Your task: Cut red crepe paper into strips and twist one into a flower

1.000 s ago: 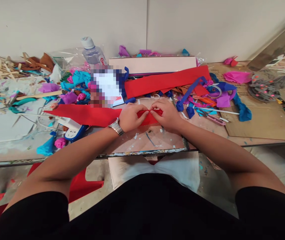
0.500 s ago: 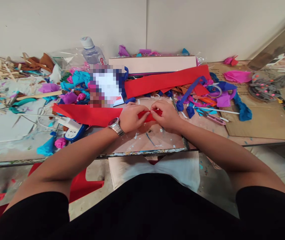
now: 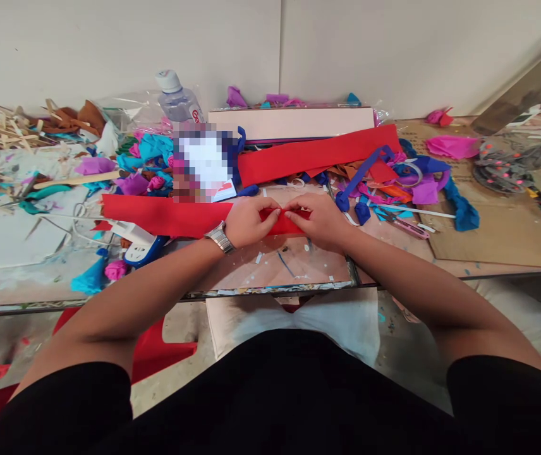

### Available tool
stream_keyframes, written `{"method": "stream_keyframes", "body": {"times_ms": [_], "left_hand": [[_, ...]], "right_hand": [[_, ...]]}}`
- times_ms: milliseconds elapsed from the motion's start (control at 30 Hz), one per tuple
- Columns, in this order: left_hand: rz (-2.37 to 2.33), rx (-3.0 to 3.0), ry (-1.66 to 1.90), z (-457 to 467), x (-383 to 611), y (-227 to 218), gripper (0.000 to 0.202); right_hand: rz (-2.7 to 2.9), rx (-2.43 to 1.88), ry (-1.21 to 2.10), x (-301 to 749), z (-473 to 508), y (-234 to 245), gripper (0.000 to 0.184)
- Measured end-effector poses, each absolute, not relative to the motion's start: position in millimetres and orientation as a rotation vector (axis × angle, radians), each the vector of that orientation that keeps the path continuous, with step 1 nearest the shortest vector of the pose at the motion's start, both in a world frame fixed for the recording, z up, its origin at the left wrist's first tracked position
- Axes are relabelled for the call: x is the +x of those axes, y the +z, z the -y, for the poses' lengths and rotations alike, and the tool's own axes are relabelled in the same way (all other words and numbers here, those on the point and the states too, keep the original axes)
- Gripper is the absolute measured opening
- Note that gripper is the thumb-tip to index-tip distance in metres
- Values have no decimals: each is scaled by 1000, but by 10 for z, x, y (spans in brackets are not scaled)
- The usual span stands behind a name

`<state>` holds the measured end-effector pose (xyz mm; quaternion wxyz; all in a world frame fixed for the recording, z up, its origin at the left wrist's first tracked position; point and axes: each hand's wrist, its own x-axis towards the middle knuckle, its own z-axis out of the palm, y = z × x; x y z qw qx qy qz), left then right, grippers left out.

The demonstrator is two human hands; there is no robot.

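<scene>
A long red strip (image 3: 166, 217), crepe paper or cloth by its look, runs along the table's front part and passes under my hands. My left hand (image 3: 250, 221), with a metal watch at the wrist, pinches the strip near its right end between thumb and fingers. Right beside it, my right hand (image 3: 315, 218) pinches the same strip, the fingertips of both hands almost touching. Part of the strip is hidden behind my hands. A second, wider red strip (image 3: 318, 155) lies farther back on a heap of coloured scraps.
A white-capped bottle (image 3: 179, 101) and a partly blurred phone (image 3: 204, 161) stand behind my left hand. A power strip (image 3: 145, 249) with a plug lies left. Pink-handled scissors (image 3: 407, 225) and brown cardboard (image 3: 483, 237) are to the right. Wooden sticks (image 3: 9, 129) pile up far left.
My fingers have shifted slightly along the red strip's edge, with the right fingers a little straighter. The strip's left end has moved a little and lies flatter.
</scene>
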<state>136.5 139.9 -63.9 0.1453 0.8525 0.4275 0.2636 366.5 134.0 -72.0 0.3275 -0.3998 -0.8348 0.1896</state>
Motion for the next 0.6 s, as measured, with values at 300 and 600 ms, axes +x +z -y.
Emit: {"method": "stream_keyframes", "body": {"times_ms": [300,600], "left_hand": [[-1350,2382,742,-1450,1342,-616,31],[-1335,2358,775,-1499,1312,-656,36]], "right_hand": [[2151,-1098,435,3664,-1307,-694,19],[2093,-1076,456,3644,-1299,-709,19]]}}
